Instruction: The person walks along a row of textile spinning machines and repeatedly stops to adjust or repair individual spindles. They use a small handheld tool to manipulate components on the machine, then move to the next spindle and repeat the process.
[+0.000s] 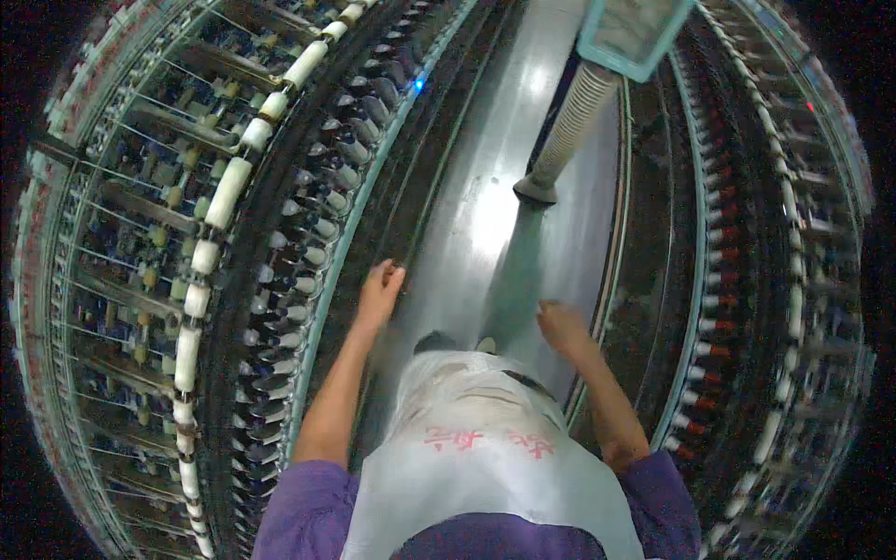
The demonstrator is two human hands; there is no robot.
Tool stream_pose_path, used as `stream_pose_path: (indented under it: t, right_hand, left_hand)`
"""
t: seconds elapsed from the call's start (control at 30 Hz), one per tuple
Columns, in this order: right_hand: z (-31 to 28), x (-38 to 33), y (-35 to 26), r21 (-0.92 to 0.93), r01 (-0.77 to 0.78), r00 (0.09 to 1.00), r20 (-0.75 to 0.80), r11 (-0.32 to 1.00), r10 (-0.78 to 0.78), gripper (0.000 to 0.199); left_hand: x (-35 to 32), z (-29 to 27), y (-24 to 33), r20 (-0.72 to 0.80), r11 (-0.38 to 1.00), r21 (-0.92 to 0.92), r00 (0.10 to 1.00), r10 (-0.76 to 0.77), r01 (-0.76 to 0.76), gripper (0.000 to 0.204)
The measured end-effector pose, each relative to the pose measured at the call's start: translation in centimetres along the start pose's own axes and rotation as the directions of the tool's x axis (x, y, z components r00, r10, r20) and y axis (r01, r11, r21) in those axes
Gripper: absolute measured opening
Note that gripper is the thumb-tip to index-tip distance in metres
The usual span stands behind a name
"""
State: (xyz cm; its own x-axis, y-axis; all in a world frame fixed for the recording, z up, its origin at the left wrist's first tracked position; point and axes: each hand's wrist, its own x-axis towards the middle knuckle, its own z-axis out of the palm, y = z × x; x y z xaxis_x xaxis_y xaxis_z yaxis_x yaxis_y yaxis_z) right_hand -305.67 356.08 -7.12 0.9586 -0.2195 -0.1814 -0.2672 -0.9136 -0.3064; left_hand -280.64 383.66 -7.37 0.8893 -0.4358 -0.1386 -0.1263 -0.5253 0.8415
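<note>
My left hand [381,291] hangs over the left side of the aisle, beside the left spinning frame. Its fingers are curled together, and anything small between them is too fine to make out. My right hand [564,329] is held above the aisle near the right machine's lower edge. It is loosely closed and slightly blurred, so the inside of the fist is hidden. Neither hand touches a machine. Closest to my left hand is a row of white bobbins [315,254] along a pale green rail. On the right machine stands a row of bobbins with red parts [721,255].
A ribbed hose [577,117] with a dark nozzle hangs from a pale green box [637,35] ahead, reaching down to the shiny aisle floor [448,224]. White rollers [227,191] line the left machine. A blue light [419,84] glows on its rail. I wear a white apron [485,476].
</note>
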Motion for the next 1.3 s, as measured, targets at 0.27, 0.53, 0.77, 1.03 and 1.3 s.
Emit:
stream_pose_path:
  t: [0.27, 0.53, 0.77, 1.03, 1.3]
  right_hand:
    - [-11.8, 30.7, -1.0, 0.113, 0.335, 0.942, -0.03, 0.935, -0.334, 0.028]
    - [-17.1, 47.5, 8.5, 0.077, 0.204, 0.976, 0.062, 0.976, -0.209, 0.026]
    - [-13.9, 61.5, 24.7, 0.214, -0.069, 0.982, -0.156, 0.974, 0.104, 0.024]
    - [-4.5, 66.0, 50.2, 0.343, -0.445, 0.887, 0.296, 0.827, 0.355, 0.013]
    - [-6.8, 79.4, 54.2, 0.066, -0.06, 0.951, 0.308, 0.996, 0.037, 0.017]
  left_hand:
    - [16.4, 1.8, 5.7, -0.084, 0.942, 0.222, 0.957, 0.276, -0.252, 0.04]
    - [41.8, 8.3, 14.5, -0.234, 0.99, -0.116, 0.971, 0.048, -0.077, 0.034]
    - [51.3, 10.4, 15.8, -0.449, 0.988, -0.13, 0.883, -0.135, 0.084, 0.059]
    - [57.7, 13.1, 13.9, -0.835, 0.972, -0.226, 0.525, -0.165, -0.055, 0.051]
    - [60.7, 11.8, 12.8, -0.905, 0.968, -0.248, 0.366, -0.218, -0.036, 0.033]
